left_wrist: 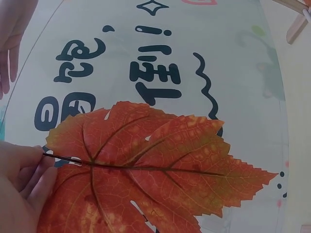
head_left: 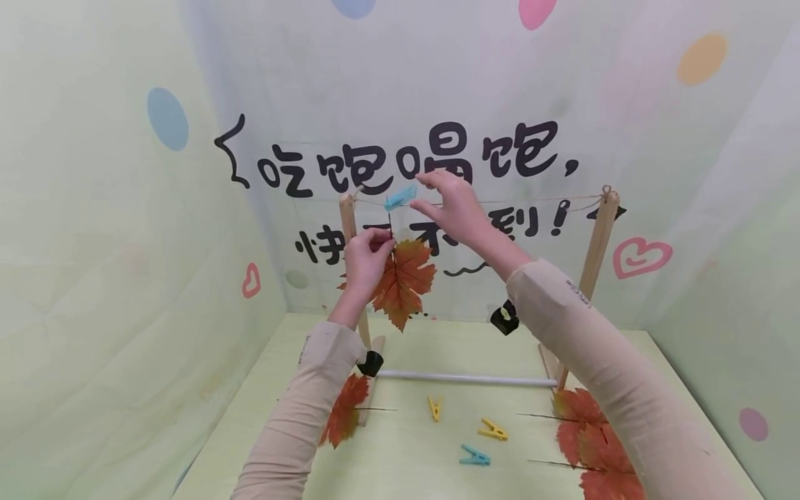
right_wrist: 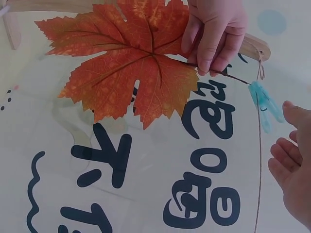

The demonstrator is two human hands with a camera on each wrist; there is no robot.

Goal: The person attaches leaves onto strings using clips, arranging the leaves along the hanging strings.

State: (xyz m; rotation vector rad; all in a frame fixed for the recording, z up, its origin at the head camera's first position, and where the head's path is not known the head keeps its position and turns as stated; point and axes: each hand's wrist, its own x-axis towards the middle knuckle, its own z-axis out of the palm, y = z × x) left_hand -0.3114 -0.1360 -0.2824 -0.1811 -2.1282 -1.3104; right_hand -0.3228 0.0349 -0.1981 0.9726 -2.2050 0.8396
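My left hand (head_left: 367, 258) pinches the dark stem of an orange-red artificial maple leaf (head_left: 405, 281) between thumb and fingers. The leaf hangs below the twine (head_left: 531, 201). A light blue clothespin (right_wrist: 262, 104) sits on the twine, its jaws at the upper end of the stem. Just beside the clothespin's handles, my right hand (head_left: 459, 208) has its thumb and fingers spread apart, with a small gap to the clothespin in the right wrist view. The left wrist view shows the leaf (left_wrist: 146, 162) broadside, its stem in the left fingertips.
Two wooden posts (head_left: 598, 250) carry the twine, and a white rod (head_left: 469, 378) joins their bases. On the table lie two yellow clothespins (head_left: 494, 429), another blue clothespin (head_left: 475, 455), and more maple leaves at left (head_left: 346, 410) and right (head_left: 606, 451). A printed backdrop stands behind.
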